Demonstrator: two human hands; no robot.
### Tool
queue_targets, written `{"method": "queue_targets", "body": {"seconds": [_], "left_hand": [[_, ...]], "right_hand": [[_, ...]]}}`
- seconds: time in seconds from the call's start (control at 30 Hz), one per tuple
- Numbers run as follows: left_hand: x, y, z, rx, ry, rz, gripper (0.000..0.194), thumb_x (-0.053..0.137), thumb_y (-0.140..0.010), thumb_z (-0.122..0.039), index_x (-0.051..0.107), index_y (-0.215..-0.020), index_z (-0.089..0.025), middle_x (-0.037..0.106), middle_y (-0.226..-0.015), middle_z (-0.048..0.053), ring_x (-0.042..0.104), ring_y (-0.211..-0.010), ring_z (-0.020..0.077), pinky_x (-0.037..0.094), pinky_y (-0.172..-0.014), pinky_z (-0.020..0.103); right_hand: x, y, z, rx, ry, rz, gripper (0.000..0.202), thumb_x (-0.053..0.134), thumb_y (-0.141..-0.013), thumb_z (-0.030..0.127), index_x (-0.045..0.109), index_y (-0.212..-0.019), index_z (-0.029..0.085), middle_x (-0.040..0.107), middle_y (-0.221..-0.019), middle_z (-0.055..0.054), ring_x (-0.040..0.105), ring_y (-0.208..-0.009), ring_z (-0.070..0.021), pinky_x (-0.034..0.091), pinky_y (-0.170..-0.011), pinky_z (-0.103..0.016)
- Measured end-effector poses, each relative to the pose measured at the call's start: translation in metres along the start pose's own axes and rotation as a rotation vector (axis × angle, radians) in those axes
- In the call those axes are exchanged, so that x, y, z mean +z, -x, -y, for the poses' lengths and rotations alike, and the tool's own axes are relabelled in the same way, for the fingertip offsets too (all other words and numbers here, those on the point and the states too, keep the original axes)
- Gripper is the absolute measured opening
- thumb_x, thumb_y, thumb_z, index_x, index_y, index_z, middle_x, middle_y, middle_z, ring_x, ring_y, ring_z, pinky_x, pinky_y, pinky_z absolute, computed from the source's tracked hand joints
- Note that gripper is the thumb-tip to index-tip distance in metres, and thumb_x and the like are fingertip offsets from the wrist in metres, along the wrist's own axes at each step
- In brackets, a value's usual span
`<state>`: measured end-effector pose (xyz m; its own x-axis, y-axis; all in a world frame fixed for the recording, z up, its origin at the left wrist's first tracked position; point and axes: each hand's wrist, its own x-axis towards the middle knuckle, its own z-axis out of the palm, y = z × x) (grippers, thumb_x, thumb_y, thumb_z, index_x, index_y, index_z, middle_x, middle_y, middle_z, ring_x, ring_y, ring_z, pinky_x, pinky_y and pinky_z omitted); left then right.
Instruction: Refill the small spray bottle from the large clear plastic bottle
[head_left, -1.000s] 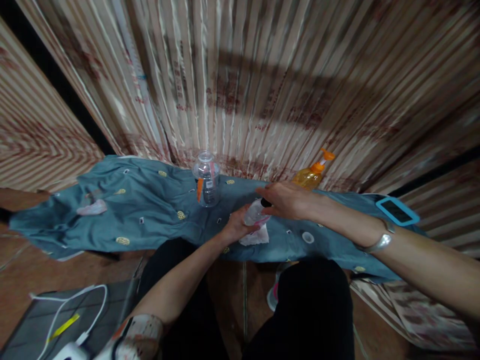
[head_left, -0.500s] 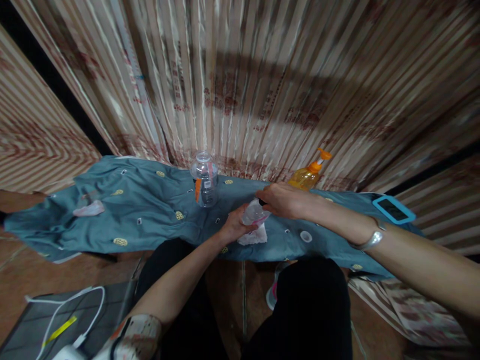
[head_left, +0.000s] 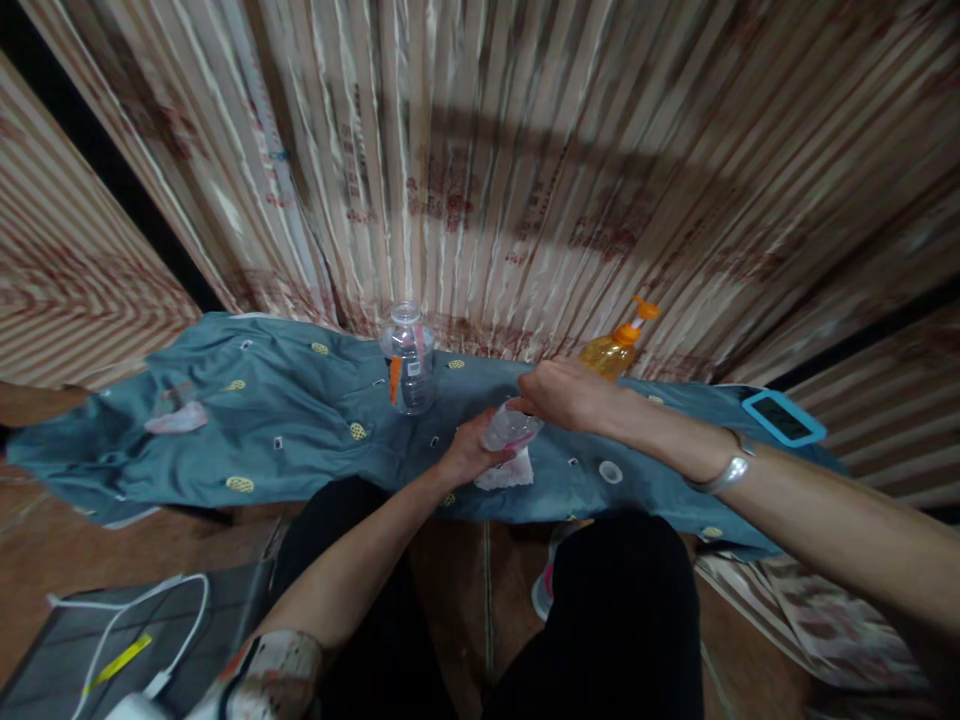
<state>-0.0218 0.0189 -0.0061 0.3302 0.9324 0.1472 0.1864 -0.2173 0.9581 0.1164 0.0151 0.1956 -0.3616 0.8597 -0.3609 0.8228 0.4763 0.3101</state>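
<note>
My left hand (head_left: pixel 471 448) is wrapped around a small clear plastic bottle (head_left: pixel 513 428) with pink marking, tilted over the cloth. At the bottle's upper end is my right hand (head_left: pixel 562 390), its fingers curled closed against the opening. Whatever those fingers grip is hidden by the hand. Just below the bottle lies a crumpled white tissue (head_left: pixel 511 472). A larger clear bottle (head_left: pixel 409 372) without a cap and with an orange label stands upright to the left. Behind my right hand is an orange pump bottle (head_left: pixel 611 350). A round translucent lid (head_left: pixel 610 472) rests to the right.
A teal cloth (head_left: pixel 300 400) with pineapple prints covers the narrow table. At its left lies a pinkish plastic piece (head_left: pixel 177 418), at its right a blue-framed device (head_left: pixel 784 417). Striped curtain (head_left: pixel 480 180) hangs close behind. A white cable (head_left: pixel 199 620) sits lower left.
My right hand has turned slightly at the bottle's opening. The dark piece seen earlier at its fingers is now mostly hidden. My left hand stays in place on the small bottle.
</note>
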Motion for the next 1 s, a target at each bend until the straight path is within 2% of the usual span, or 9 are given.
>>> {"method": "queue_targets", "body": {"seconds": [0.17,0.33,0.5,0.57,0.63,0.7,0.83,0.9,1.0], "left_hand": [[0.000,0.000,0.001,0.013,0.002,-0.016,0.060,0.091,-0.065,-0.020,0.071,-0.122,-0.021,0.080,-0.115,0.005,0.075,-0.105,0.0282,0.061,-0.096,0.041],[0.001,0.001,0.001,0.023,-0.005,-0.001,0.057,0.091,-0.066,-0.023,0.072,-0.120,-0.022,0.081,-0.114,0.005,0.075,-0.105,0.0288,0.060,-0.100,0.043],[0.000,0.000,0.001,0.021,-0.033,-0.028,0.057,0.091,-0.067,-0.023,0.071,-0.120,-0.023,0.081,-0.114,0.004,0.075,-0.104,0.0273,0.060,-0.099,0.041],[-0.001,0.000,0.000,0.012,-0.034,-0.022,0.060,0.091,-0.067,-0.021,0.070,-0.124,-0.021,0.080,-0.115,0.005,0.075,-0.106,0.0269,0.059,-0.100,0.042],[-0.001,0.001,-0.003,-0.004,-0.029,-0.015,0.062,0.091,-0.066,-0.019,0.070,-0.125,-0.019,0.080,-0.116,0.006,0.075,-0.107,0.0268,0.059,-0.101,0.042],[-0.001,0.001,-0.006,-0.018,-0.020,-0.025,0.061,0.092,-0.065,-0.016,0.071,-0.122,-0.019,0.081,-0.115,0.006,0.075,-0.106,0.0264,0.059,-0.100,0.040],[-0.001,0.002,-0.011,-0.036,-0.008,-0.041,0.058,0.092,-0.064,-0.014,0.073,-0.119,-0.019,0.081,-0.109,0.004,0.076,-0.102,0.0257,0.060,-0.097,0.037],[-0.001,0.002,-0.012,-0.040,-0.015,-0.043,0.058,0.091,-0.064,-0.013,0.073,-0.119,-0.019,0.082,-0.109,0.003,0.076,-0.102,0.0252,0.060,-0.096,0.037],[-0.001,0.003,-0.012,-0.050,-0.033,-0.057,0.055,0.090,-0.063,-0.012,0.073,-0.115,-0.018,0.082,-0.108,0.002,0.076,-0.099,0.0240,0.059,-0.094,0.035]], "right_hand": [[0.001,0.004,-0.003,-0.050,-0.050,-0.005,0.035,0.067,-0.101,0.043,0.068,-0.125,0.017,0.072,-0.120,-0.008,0.071,-0.104,-0.0214,0.061,-0.092,-0.044],[0.007,-0.003,0.001,0.007,-0.118,-0.060,0.034,0.067,-0.101,0.045,0.070,-0.119,0.017,0.072,-0.120,-0.009,0.071,-0.107,-0.0221,0.060,-0.095,-0.045],[0.017,-0.007,-0.024,0.073,-0.303,-0.206,0.038,0.066,-0.101,0.049,0.070,-0.122,0.017,0.073,-0.119,-0.009,0.072,-0.107,-0.0226,0.059,-0.096,-0.047],[0.035,-0.005,-0.035,0.128,-0.399,-0.269,0.040,0.066,-0.101,0.048,0.067,-0.129,0.018,0.071,-0.124,-0.009,0.071,-0.108,-0.0229,0.060,-0.095,-0.047],[0.066,-0.003,-0.036,0.193,-0.489,-0.281,0.041,0.067,-0.101,0.045,0.065,-0.132,0.018,0.069,-0.127,-0.010,0.071,-0.107,-0.0222,0.061,-0.092,-0.045],[0.105,-0.003,-0.023,0.258,-0.562,-0.247,0.041,0.068,-0.101,0.044,0.065,-0.133,0.018,0.069,-0.128,-0.010,0.070,-0.106,-0.0223,0.062,-0.090,-0.044],[0.175,-0.011,0.024,0.334,-0.681,-0.175,0.042,0.068,-0.100,0.043,0.064,-0.134,0.019,0.067,-0.132,-0.011,0.070,-0.110,-0.0234,0.061,-0.092,-0.046],[0.194,-0.017,0.041,0.348,-0.731,-0.154,0.043,0.069,-0.100,0.043,0.064,-0.135,0.019,0.067,-0.133,-0.011,0.069,-0.112,-0.0242,0.060,-0.094,-0.047],[0.207,-0.025,0.048,0.357,-0.805,-0.135,0.042,0.069,-0.099,0.043,0.064,-0.134,0.019,0.067,-0.132,-0.010,0.069,-0.112,-0.0241,0.060,-0.094,-0.046]]}}
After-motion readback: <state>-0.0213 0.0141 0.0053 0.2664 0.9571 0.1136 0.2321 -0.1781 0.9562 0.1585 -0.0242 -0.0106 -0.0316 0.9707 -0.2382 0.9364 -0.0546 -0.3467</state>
